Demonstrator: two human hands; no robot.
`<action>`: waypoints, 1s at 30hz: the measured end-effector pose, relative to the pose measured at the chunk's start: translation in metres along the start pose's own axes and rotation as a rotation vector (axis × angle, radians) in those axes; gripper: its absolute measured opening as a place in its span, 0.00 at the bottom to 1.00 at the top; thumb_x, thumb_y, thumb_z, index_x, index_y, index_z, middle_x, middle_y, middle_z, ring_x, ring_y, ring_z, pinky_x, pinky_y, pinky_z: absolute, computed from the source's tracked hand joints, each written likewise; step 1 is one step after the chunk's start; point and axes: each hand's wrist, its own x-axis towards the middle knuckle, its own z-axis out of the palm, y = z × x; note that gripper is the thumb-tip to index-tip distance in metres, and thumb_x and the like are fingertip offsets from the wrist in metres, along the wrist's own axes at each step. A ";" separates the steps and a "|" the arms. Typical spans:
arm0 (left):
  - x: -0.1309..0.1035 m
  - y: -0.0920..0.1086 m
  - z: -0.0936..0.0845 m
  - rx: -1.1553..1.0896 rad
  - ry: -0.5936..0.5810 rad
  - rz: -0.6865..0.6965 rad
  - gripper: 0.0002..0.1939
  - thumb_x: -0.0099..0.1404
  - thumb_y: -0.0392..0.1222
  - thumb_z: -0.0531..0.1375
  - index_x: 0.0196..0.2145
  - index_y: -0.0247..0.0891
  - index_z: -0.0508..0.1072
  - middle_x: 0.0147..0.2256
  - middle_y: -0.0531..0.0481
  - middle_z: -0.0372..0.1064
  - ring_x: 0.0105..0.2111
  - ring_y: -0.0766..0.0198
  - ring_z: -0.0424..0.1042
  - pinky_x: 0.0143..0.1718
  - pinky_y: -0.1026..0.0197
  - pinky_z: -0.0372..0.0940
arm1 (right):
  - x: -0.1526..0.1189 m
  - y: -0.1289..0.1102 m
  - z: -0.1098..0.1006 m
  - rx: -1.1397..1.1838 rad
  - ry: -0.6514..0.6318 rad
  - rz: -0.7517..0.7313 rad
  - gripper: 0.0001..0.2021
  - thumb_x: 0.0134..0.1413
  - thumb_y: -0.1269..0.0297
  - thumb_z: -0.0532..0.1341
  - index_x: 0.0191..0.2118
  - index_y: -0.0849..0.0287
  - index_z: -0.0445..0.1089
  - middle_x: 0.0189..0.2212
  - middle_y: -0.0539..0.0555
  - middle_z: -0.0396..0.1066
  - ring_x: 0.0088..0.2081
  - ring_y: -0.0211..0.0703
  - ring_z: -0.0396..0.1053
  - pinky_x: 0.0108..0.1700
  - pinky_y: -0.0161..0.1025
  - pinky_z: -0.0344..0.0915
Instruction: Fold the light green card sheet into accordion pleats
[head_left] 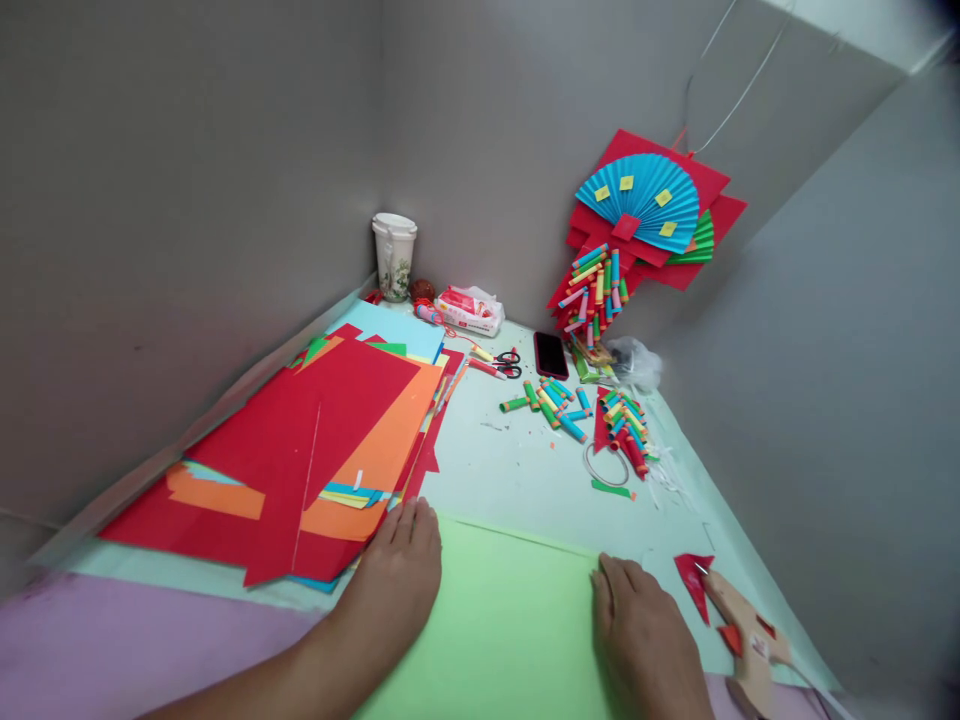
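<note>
A light green sheet of paper (517, 620) lies in front of me, with a narrow strip along its far edge that looks folded. My left hand (401, 565) is closed on its far left corner, fingertips pressed together, beside the paper stack. At the far right corner my right hand (645, 630) has its fingers bent over the edge; the thumbs are mostly hidden. To the right of that hand lies a beige glue gun (750, 630), its nozzle over a red paper scrap (691, 580).
A stack of red and orange paper (300, 430) covers the left side. Behind are scissors (508, 364), a phone (551, 355), paper rolls (559, 405), a metal ring (606, 465), tissues (470, 310) and a cup (394, 255). A fan decoration (637, 205) hangs by the wall.
</note>
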 end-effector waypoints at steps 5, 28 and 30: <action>0.023 -0.012 -0.022 -0.258 -0.275 -0.041 0.17 0.64 0.24 0.52 0.43 0.26 0.79 0.41 0.33 0.77 0.44 0.50 0.77 0.50 0.50 0.67 | 0.032 0.004 -0.024 0.048 -0.248 0.083 0.16 0.68 0.64 0.55 0.28 0.56 0.73 0.27 0.52 0.72 0.32 0.45 0.71 0.34 0.39 0.57; 0.086 -0.045 -0.008 -0.845 -0.654 -0.055 0.05 0.56 0.42 0.57 0.30 0.41 0.72 0.33 0.48 0.74 0.33 0.58 0.71 0.30 0.60 0.54 | 0.093 0.029 -0.038 0.574 -0.675 0.020 0.04 0.50 0.72 0.59 0.31 0.57 0.70 0.35 0.51 0.69 0.34 0.40 0.65 0.36 0.36 0.58; 0.086 -0.047 -0.007 -0.860 -0.662 -0.057 0.05 0.56 0.42 0.57 0.30 0.41 0.71 0.32 0.49 0.74 0.32 0.59 0.71 0.29 0.60 0.53 | 0.093 0.029 -0.038 0.581 -0.682 0.022 0.05 0.51 0.69 0.60 0.36 0.56 0.71 0.35 0.51 0.70 0.35 0.41 0.66 0.37 0.37 0.59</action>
